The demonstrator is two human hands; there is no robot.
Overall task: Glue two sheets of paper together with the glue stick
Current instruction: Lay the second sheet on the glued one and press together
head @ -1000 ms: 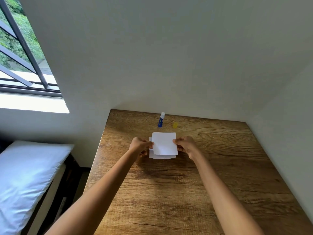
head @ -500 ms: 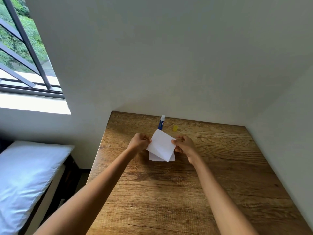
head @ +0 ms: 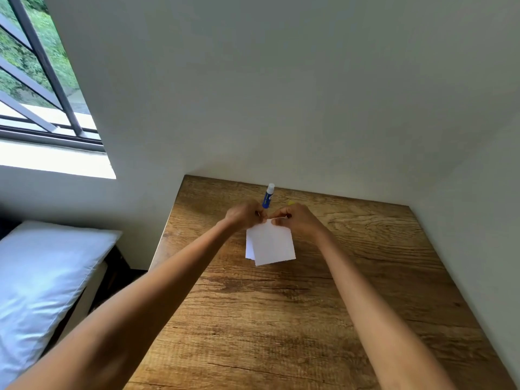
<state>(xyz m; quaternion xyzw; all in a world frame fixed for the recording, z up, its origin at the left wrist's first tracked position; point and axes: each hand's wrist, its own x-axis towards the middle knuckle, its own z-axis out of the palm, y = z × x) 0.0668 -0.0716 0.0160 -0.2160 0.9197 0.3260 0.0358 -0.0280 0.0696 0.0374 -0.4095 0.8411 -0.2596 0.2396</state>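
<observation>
Two small white paper sheets lie at the far middle of the wooden table [head: 281, 319]. The upper sheet [head: 273, 243] hangs tilted from its far edge, and a strip of the lower sheet [head: 248, 250] shows at its left. My left hand [head: 244, 213] and my right hand [head: 295, 219] meet at the upper sheet's far edge, both pinching it. A blue glue stick [head: 268, 196] with its white tip bare stands just behind my hands. Its yellow cap [head: 291, 203] peeks out behind my right hand.
The table fits into a corner, with white walls along its far and right sides. A bed with a white pillow [head: 42, 277] lies below the table's left edge. A barred window [head: 36, 74] is at upper left.
My hands have moved from the sheet's left and right sides to its far edge and come together there. The upper sheet has turned and now hangs toward me.
</observation>
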